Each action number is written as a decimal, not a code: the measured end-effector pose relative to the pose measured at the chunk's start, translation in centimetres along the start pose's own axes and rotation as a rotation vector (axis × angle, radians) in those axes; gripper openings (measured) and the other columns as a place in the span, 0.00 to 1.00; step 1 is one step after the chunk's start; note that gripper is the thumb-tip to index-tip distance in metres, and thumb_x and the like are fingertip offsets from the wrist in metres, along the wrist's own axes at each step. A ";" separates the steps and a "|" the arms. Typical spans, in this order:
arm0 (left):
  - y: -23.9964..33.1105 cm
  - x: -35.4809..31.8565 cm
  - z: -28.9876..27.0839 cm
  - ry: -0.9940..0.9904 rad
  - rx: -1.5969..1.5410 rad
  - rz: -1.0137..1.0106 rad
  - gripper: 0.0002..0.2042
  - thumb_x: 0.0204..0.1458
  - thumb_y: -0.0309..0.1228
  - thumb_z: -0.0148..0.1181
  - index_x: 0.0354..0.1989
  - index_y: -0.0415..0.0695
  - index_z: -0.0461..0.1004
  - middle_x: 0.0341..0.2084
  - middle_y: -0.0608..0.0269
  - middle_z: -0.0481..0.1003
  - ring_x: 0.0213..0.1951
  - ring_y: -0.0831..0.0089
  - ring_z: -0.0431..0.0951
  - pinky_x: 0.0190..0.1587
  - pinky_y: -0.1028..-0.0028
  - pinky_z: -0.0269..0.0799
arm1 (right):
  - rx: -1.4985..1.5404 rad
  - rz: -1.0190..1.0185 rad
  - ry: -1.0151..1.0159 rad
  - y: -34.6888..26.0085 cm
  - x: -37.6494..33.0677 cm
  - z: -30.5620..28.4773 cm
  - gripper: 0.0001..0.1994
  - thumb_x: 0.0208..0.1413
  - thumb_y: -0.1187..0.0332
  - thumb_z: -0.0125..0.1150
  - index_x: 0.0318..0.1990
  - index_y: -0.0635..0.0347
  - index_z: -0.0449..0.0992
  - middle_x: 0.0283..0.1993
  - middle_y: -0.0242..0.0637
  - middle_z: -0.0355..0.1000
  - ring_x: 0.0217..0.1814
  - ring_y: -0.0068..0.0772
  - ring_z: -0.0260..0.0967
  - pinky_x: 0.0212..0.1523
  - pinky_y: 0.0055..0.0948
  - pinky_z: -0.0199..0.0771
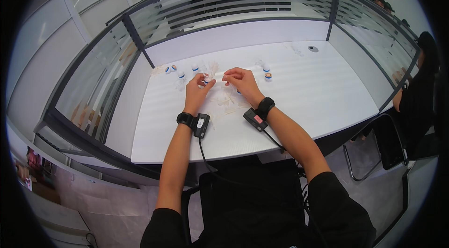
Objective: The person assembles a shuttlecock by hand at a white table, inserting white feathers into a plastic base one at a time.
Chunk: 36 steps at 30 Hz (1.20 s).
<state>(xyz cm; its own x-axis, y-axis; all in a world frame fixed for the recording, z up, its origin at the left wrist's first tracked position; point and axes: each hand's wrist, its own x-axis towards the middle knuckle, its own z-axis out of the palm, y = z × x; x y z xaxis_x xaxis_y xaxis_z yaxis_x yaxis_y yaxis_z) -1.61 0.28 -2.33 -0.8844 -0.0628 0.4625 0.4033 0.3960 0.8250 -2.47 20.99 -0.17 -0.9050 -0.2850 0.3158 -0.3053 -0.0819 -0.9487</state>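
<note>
My left hand [198, 90] grips a small shuttlecock [207, 80], its white head banded in blue and a pale, ragged tuft standing up from it. Just to its right, my right hand [242, 83] is closed in a pinch; what its fingertips hold, if anything, is too small to make out. Partly hidden beneath that hand is another blue-banded head [239, 91]. Pale, thin scraps [227, 101] like loose feathers lie on the white table [299, 103] below both hands.
Several blue-banded heads, one of them a white dome [195, 67], lie beyond my left hand. Two more, including a brown-topped head [268, 76], stand beyond my right. Partition panels [234, 37] enclose the table. A person [421, 93] and a chair [381, 143] are at the right.
</note>
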 end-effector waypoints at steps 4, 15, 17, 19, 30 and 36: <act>0.1 0.1 -0.3 0.001 0.008 0.000 0.19 0.50 0.38 0.71 0.42 0.36 0.77 0.34 0.59 0.81 0.31 0.74 0.77 0.36 0.73 0.72 | 0.000 0.024 0.017 -0.1 0.1 0.2 0.10 0.62 0.65 0.63 0.44 0.61 0.79 0.37 0.31 0.81 0.35 0.17 0.73 0.35 0.19 0.66; 0.1 0.1 -0.2 0.011 0.033 0.021 0.18 0.50 0.38 0.71 0.41 0.36 0.78 0.34 0.61 0.81 0.31 0.74 0.77 0.35 0.73 0.72 | -0.031 0.024 0.024 -0.4 0.0 0.3 0.11 0.61 0.65 0.63 0.47 0.60 0.80 0.39 0.30 0.81 0.38 0.16 0.73 0.35 0.18 0.68; 0.0 0.0 -0.2 0.009 0.025 0.021 0.18 0.50 0.38 0.71 0.41 0.36 0.78 0.34 0.61 0.81 0.31 0.74 0.77 0.35 0.73 0.72 | -0.023 -0.001 0.040 -0.4 0.0 0.5 0.11 0.60 0.67 0.64 0.47 0.62 0.81 0.38 0.31 0.81 0.37 0.18 0.74 0.36 0.20 0.70; 0.2 -0.1 -0.1 0.005 0.014 0.017 0.18 0.50 0.38 0.71 0.41 0.37 0.78 0.34 0.62 0.81 0.31 0.74 0.77 0.34 0.73 0.72 | -0.017 -0.021 0.058 -0.3 -0.1 0.4 0.10 0.59 0.69 0.64 0.46 0.63 0.81 0.36 0.33 0.81 0.36 0.21 0.74 0.36 0.22 0.72; -0.1 0.1 -0.3 0.003 0.035 0.038 0.19 0.50 0.39 0.71 0.42 0.36 0.78 0.35 0.60 0.81 0.31 0.74 0.77 0.35 0.73 0.72 | -0.150 -0.186 0.122 0.6 0.4 0.4 0.08 0.55 0.67 0.65 0.40 0.61 0.82 0.34 0.31 0.78 0.35 0.19 0.71 0.34 0.21 0.68; 0.4 -0.1 -0.2 -0.006 0.028 0.018 0.19 0.50 0.40 0.71 0.42 0.37 0.78 0.35 0.61 0.81 0.32 0.74 0.77 0.35 0.73 0.72 | -0.151 -0.140 0.137 0.4 0.3 0.3 0.08 0.55 0.66 0.67 0.39 0.59 0.83 0.29 0.27 0.74 0.31 0.16 0.66 0.29 0.22 0.64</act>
<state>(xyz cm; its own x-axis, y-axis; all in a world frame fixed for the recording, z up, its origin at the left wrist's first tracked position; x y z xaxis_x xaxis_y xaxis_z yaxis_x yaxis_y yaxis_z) -1.34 0.24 -1.95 -0.8787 -0.0500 0.4747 0.4121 0.4224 0.8073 -2.72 20.59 -0.45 -0.8791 -0.1483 0.4530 -0.4624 0.0350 -0.8860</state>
